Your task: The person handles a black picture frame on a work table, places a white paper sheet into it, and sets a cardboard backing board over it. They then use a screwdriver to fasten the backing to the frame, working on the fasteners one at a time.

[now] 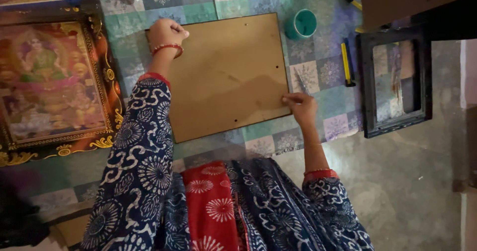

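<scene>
A: Head view only, so I describe what I see from here. The brown backing board lies flat on the patterned cloth, in the middle, with small holes near its edges. The left hand is closed into a fist and presses on the far left corner of the board. The right hand is at the near right edge, its fingers pinched narrow around a thin pointed tool; I cannot tell exactly what tool it is.

B: What is around the board?

A: A teal cup stands just beyond the far right corner. A yellow and black cutter lies to the right, and further right an empty black frame. On the left there is a framed picture with gold ornaments, near the board but not touching.

B: What may go wrong, in your opinion?

A: I think the tool could slip off the edge, because the point is thin and the grip is small. The board may also slide on the soft cloth if only one corner is pressed. A wide movement could knock over the cup.
</scene>
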Tool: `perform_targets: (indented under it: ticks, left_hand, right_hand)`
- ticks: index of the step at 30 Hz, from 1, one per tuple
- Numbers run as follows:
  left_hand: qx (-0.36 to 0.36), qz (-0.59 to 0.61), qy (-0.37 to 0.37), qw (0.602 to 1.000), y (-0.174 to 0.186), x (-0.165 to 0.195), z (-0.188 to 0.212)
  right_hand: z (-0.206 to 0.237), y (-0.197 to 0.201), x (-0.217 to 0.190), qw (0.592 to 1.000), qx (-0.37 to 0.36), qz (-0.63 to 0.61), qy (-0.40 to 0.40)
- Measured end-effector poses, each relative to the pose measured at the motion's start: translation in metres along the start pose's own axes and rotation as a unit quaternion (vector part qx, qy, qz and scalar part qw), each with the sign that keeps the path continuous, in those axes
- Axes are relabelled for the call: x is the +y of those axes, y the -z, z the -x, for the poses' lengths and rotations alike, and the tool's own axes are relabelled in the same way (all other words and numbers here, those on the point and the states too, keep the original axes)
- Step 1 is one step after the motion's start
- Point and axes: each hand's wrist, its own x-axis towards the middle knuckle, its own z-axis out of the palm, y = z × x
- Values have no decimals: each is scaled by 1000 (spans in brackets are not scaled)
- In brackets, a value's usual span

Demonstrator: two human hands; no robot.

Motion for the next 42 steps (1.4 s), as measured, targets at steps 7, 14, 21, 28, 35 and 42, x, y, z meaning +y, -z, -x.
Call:
perform_targets:
  ticks: [7,14,21,28,35,42]
  left_hand:
    - [-13,2,30,999,3,2,1]
    - [-22,1,32,999,5,2,0]
    - [-21,9,38,999,6,0,0]
    - [-16,1,15,1000,7,-3,3]
    - [-24,-6,28,999,8,-4,-2]
    - [-10,-39,6,999,9,-5,1]
  right_hand:
    - [-11,7,4,996,-66,-23,-59]
    - [-10,7,-21,993,-48,106,-7]
    - [-6,11,-56,983,-46,177,-5]
    - [-7,12,-73,970,-52,228,-62]
    - [-9,3,-45,988,-32,145,-32]
    - [-9,-3,-12,993,-40,86,-69]
